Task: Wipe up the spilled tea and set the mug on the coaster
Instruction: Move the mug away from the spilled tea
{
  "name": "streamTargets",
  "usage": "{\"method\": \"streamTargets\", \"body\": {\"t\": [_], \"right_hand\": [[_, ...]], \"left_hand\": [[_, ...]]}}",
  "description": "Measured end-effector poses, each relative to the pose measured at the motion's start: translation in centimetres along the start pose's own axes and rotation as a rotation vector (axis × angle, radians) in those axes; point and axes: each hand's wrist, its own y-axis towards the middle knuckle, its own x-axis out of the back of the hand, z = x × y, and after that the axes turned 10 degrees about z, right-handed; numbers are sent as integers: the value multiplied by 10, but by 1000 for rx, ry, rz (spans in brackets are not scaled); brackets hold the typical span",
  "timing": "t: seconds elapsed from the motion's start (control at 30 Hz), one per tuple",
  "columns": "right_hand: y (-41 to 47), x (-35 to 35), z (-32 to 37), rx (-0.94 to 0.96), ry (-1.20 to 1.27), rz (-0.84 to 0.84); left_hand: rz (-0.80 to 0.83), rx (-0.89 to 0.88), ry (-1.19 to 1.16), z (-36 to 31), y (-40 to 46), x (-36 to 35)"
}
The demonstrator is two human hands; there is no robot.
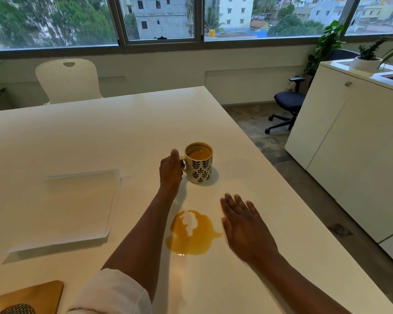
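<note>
At the near left corner of the table (127,123) lies a wooden board (32,293) with a dark woven thing (18,310) on it, cut by the frame edge. Farther in, left of centre, sits a stack of white paper (73,207). Past it, the left hand (171,168) is closed on the handle of the mug (199,163), which stands upright on the table, part full of tea, cream with dark leaf prints. Nearer the person, between the two forearms, spreads the tea puddle (191,234). Just right of it the right hand (243,225) is flat and open, fingers spread, holding nothing; whether it touches the table I cannot tell
</note>
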Motion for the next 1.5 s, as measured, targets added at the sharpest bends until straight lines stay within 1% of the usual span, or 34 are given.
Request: {"method": "streamTargets", "body": {"t": [0.2, 0.37, 0.57, 0.67, 0.83, 1.03, 1.27, 1.5], "right_hand": [[-1, 1, 0, -5, 10, 8], [-1, 3, 2, -1, 11, 10], [-1, 3, 2, 0, 16, 11], [0, 3, 2, 0, 16, 2], [1, 1, 1, -4, 11, -5], [2, 0, -1, -7, -4, -9], [3, -1, -3, -7, -8, -11], [2, 3, 1, -6, -10, 7]], "left_hand": [[-38, 36, -3, 7, 5, -1], [-57, 34, 19, 8, 7, -2], [-44, 48, 18, 9, 6, 0], [-48, 85, 26, 9, 5, 2], [-86, 65, 138, 10, 1, 5], [-135, 110, 115, 8, -13, 15], [-137, 87, 114, 1, -41, 31], [-145, 82, 65, 4, -79, 50]]}}
